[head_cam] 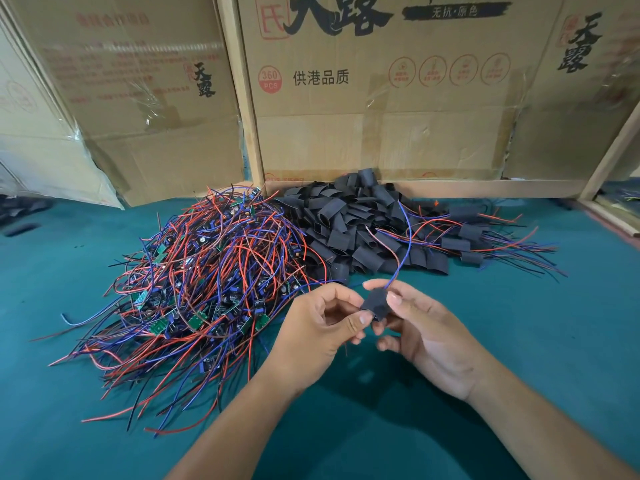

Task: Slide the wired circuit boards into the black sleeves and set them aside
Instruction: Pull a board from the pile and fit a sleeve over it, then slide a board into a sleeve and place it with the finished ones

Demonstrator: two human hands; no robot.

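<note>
A black sleeve (376, 303) is held above the green table between both hands. My left hand (322, 327) pinches its lower left edge with thumb and forefinger. My right hand (426, 327) grips its right side. A blue wire and a red-brown wire (403, 252) rise from the sleeve's top; the board itself is hidden inside. A big tangle of wired circuit boards (207, 278) lies to the left. A heap of loose black sleeves (349, 223) sits behind my hands. Several sleeved boards (464, 237) lie at the right.
Cardboard boxes (381, 98) stand upright along the back of the green table (519, 341). A wooden strip (613, 220) edges the table at the far right. A few dark pieces lie at the far left (20, 216).
</note>
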